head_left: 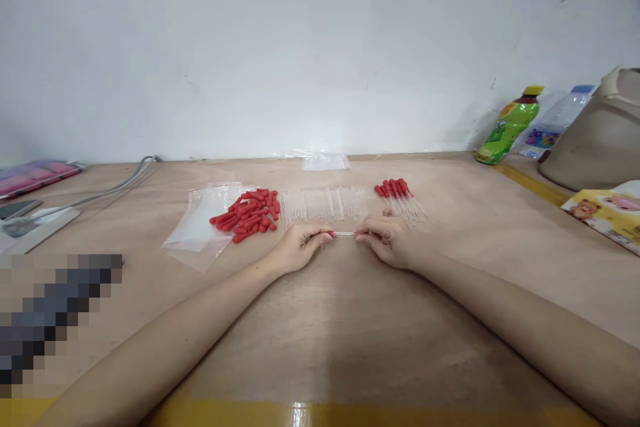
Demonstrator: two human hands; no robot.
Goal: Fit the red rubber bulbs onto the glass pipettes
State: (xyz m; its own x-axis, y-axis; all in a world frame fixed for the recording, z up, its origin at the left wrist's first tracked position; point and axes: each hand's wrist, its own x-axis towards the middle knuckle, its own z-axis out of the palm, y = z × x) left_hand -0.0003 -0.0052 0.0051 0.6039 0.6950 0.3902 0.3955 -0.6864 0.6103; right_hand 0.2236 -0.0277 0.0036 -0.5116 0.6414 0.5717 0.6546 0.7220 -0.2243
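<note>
My left hand [303, 247] pinches a red rubber bulb [330, 233], mostly hidden by the fingers. A clear dropper tube [344, 234] runs level from the bulb to my right hand [387, 238], whose fingers are closed on its other end. Whether the tube is inside the bulb or only meets it, I cannot tell. Behind my hands lies a row of clear tubes [325, 203]. A pile of loose red bulbs [250, 213] is left of that row, partly on a clear plastic bag [200, 217]. Several droppers with red bulbs [397, 190] lie together behind my right hand.
A white plastic packet [325, 162] lies by the wall. On the right stand a green bottle [510, 127], a clear bottle [555, 120] and a beige bag [595, 133], with a yellow package [607, 213] in front. A grey cable [110, 188] crosses the left side.
</note>
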